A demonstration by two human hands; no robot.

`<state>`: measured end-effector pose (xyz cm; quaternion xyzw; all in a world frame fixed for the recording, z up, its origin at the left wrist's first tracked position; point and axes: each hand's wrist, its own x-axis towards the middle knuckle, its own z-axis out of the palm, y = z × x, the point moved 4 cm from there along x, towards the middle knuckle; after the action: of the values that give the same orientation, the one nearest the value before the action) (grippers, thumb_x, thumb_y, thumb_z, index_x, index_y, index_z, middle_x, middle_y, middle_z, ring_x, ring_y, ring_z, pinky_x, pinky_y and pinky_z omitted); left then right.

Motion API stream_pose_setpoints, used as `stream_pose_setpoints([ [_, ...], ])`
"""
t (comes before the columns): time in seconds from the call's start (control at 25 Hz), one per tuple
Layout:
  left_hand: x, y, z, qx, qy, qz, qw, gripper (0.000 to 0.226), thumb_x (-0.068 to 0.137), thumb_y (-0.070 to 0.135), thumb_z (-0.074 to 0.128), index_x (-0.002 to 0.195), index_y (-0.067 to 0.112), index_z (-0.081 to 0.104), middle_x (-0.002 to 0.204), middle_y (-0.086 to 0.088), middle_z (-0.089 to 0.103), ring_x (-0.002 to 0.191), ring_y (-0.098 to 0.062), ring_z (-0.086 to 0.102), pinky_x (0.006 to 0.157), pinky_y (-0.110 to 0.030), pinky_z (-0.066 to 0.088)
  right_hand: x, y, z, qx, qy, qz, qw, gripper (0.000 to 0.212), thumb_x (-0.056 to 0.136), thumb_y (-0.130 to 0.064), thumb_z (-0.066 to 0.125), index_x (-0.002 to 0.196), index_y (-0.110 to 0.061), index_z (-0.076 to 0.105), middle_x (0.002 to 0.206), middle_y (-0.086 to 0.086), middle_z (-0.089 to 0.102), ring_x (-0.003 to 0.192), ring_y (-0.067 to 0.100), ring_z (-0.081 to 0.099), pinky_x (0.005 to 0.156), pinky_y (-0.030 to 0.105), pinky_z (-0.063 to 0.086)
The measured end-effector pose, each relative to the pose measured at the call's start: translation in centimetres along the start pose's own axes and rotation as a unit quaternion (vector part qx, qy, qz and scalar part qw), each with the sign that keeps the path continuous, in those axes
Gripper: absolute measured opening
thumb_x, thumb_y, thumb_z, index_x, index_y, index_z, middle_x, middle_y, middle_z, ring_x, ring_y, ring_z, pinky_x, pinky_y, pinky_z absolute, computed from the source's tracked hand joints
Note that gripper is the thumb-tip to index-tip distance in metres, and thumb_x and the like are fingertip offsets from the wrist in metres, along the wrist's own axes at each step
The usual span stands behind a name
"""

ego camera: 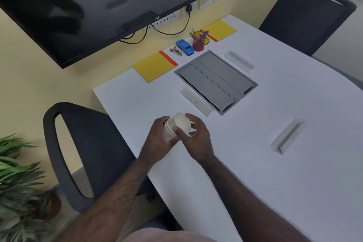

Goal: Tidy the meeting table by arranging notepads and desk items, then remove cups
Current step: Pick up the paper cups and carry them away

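Now my left hand point(157, 139) grips the stacked cups point(177, 125) while my right hand point(193, 135) clasps the top rim, and nesting them squarely should keep the stack secure above the desk point(275, 173).

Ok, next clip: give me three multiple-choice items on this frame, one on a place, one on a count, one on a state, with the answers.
1. Where does the red pen holder stand?
A. At the table's far edge, between the blue punch and a yellow notepad
B. On the grey panel in the table
C. On the chair seat

2. How many yellow notepads lie on the table?
A. One
B. Two
C. Four

3. What state are the white cups in?
A. Standing apart on the table
B. Nested in a stack held by both hands
C. Lying crushed on the floor

Answers: 1 A, the holder stands by the wall between punch and pad. 2 B, the other notepad lies further left. 3 B, the left hand and right hand grip the stack above the table.
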<state>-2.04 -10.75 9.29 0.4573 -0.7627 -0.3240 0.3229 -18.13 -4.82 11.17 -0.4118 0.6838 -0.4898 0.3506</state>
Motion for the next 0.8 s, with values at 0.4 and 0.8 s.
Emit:
stream_pose_setpoints([
  [0.4, 4.4, -5.5, -3.4, -0.014, 0.108, -0.125, 0.986, 0.083, 0.076, 0.041, 0.090, 0.143, 0.020, 0.048, 0.134, 0.004, 0.050, 0.120, -0.001, 0.048, 0.097, -0.016, 0.045, 7.5, -0.5, 1.3, -0.094, 0.057, -0.042, 0.993, 0.083, 0.081, -0.049, 0.085, 0.150, -0.023, 0.047, 0.145, -0.010, 0.053, 0.129, 0.014, 0.057, 0.099, 0.035, 0.055],
  [0.8, 8.4, -6.5, -5.7, -0.049, 0.130, -0.100, 0.985, 0.082, 0.079, 0.044, 0.087, 0.145, 0.019, 0.047, 0.137, -0.001, 0.054, 0.127, -0.009, 0.051, 0.103, -0.039, 0.055, 8.3, 6.9, 7.4, -0.250, -0.058, 0.018, 0.966, 0.093, 0.078, -0.038, 0.088, 0.157, -0.018, 0.041, 0.149, 0.002, 0.051, 0.135, 0.024, 0.055, 0.107, 0.038, 0.049],
])
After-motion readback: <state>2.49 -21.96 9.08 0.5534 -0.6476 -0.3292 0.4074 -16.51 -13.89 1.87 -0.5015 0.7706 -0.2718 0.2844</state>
